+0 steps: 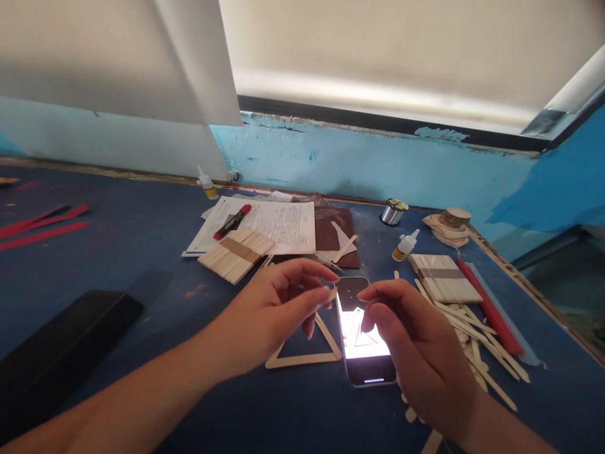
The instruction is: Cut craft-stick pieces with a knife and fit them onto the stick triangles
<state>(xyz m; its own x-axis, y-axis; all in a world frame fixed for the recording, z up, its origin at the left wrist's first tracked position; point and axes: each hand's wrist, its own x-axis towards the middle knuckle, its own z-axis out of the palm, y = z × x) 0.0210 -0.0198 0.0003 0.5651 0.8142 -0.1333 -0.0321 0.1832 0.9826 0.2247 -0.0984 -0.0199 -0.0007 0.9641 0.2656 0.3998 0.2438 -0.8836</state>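
My left hand is closed in a pinch above a triangle of craft sticks lying on the blue table. A small pale end of a craft stick shows at its fingertips; the rest of that piece is hidden by the fingers. Over the right edge of a lit phone hovers my right hand, its index finger and thumb bent and slightly apart, with nothing visible between them. The phone lies just right of the triangle, and its screen shows a bright picture with a triangular shape. The left hand covers the triangle's upper part.
Loose craft sticks lie at right beside a banded bundle and a red strip. Another bundle, papers and a marker lie behind. Glue bottles, a wire spool and a black case surround the hands.
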